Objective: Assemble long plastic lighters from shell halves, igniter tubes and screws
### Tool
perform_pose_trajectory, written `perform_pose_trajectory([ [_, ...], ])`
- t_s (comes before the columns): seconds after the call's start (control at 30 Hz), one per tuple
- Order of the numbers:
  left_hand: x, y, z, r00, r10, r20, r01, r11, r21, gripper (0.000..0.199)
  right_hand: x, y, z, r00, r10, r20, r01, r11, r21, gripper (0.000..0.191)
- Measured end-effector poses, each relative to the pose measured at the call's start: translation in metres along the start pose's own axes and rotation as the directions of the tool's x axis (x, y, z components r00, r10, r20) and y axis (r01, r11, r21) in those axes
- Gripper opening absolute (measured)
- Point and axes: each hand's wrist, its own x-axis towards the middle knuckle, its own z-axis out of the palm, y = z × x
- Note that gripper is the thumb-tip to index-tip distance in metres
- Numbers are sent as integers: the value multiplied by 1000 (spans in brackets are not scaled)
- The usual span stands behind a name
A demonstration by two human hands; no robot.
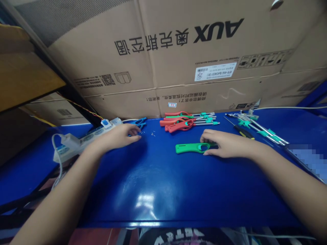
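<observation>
On the blue tabletop [153,170], my right hand [217,143] holds a green lighter [187,148] with a long-handled body, fingers and thumb round its trigger end. Its front end is hidden under the hand. My left hand [126,135] hovers at the left, fingers loosely bent and apart from the thumb, with nothing visible in it. Just behind it lie blue lighter handles [139,122], partly covered by the fingers. Tiny pale bits [152,133] are scattered beside that hand. Between and behind both hands is a pile of red lighters [178,125] with metal tubes and green triggers, one green-bodied.
Loose metal lighter tubes [270,134] with green parts lie at the right, beside a black-and-yellow screwdriver [242,132]. A white power strip [84,141] with plugs and cables runs along the left. A large cardboard box [166,75] stands as a wall behind.
</observation>
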Motion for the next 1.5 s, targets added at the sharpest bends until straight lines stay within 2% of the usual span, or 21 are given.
perform_pose_trajectory([
  [0.07,2,25,19,998,-2,-62,2,1000,7,45,1,0,0,1000,-1,5,1,1000,-2,37],
  [0.13,2,43,37,996,-4,-90,8,999,48,41,1,0,0,1000,-3,6,3,1000,-1,37],
  [0.23,1,51,50,994,-31,-106,43,993,112,33,1,0,0,1000,-5,5,5,1000,2,37],
  [0.37,4,37,42,992,-84,-93,97,983,156,28,1,0,0,1000,-9,5,9,1000,2,36],
  [0.57,15,15,33,993,-102,-66,111,981,157,27,1,1,0,1000,-3,-11,3,1000,26,36],
  [0.77,17,5,29,983,-133,-124,152,976,158,28,1,1,0,1000,3,6,-3,1000,6,36],
  [1.03,30,-4,31,973,-141,-183,142,990,-4,46,0,1,0,1000,-4,-2,4,1000,19,37],
  [1.5,34,-19,32,954,-226,-199,183,959,-215,50,0,2,1,1000,-9,-1,9,1000,-9,37],
])
